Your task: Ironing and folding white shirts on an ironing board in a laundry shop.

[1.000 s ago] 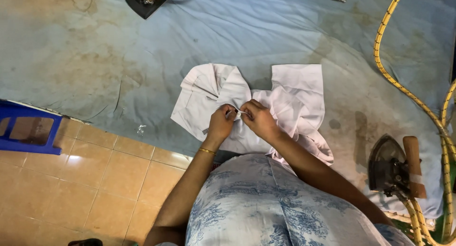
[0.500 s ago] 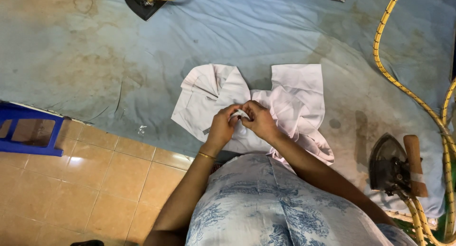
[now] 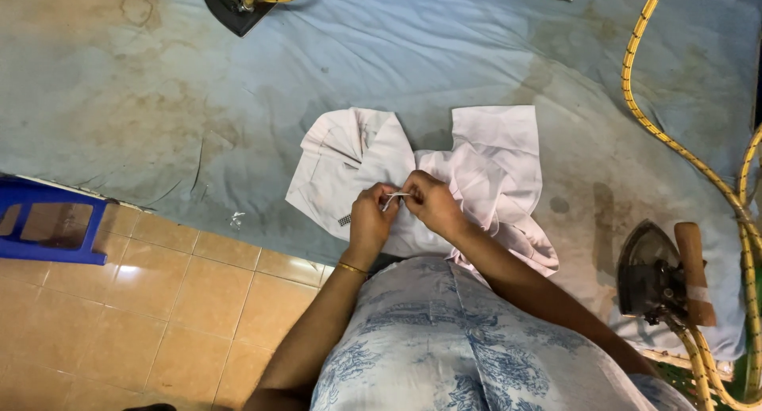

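Note:
A white shirt [image 3: 492, 153] lies crumpled on the blue-grey ironing cloth [image 3: 238, 85], its collar [image 3: 349, 137] spread to the left. My left hand [image 3: 371, 219], with a gold bangle at the wrist, pinches the shirt's front edge near the collar. My right hand [image 3: 431, 206] grips the same edge right beside it, fingertips almost touching. Both hands are closed on the fabric at the shirt's middle.
A black iron with a wooden handle [image 3: 663, 276] rests at the right, fed by a yellow braided cable [image 3: 659, 133]. A second iron [image 3: 234, 2] sits at the far edge. A blue plastic stool [image 3: 48, 224] stands on the orange tiled floor [image 3: 159, 308] at left.
My hands have stayed together on the shirt's front edge, shifting only slightly. The shirt lies as before.

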